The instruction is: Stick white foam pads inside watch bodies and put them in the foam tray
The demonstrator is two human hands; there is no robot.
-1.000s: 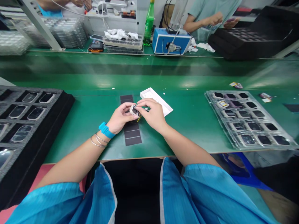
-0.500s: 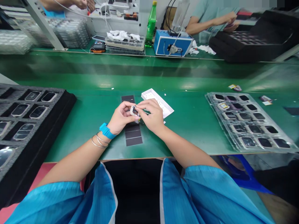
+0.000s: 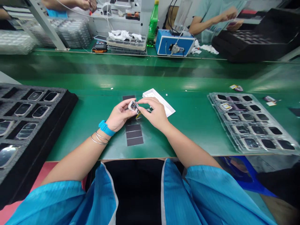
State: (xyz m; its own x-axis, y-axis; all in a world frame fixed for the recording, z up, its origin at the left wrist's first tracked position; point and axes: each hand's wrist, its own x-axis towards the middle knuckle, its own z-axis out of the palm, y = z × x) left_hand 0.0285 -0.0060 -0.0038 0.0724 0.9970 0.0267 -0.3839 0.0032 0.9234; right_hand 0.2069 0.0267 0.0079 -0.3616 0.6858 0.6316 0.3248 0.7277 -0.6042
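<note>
White rounded-square casing [image 3: 132, 106] gripped by left hand [image 3: 118, 116], apparently being worked by right hand [image 3: 156, 113] (grip can't be told); steadiness called for; black rectangular strips [image 3: 134, 134] at six o'clock.

white casing [image 3: 133, 107], blue wristband [image 3: 106, 128], green table [image 3: 189, 125], speckled grey tray [image 3: 61, 93].

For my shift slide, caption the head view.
Left hand holds a small pale device, right hand at its edge.

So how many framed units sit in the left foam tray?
7 in view: two framed units in each of the three farther rows, one nearest. The cropped foam tray may hide more.
</note>
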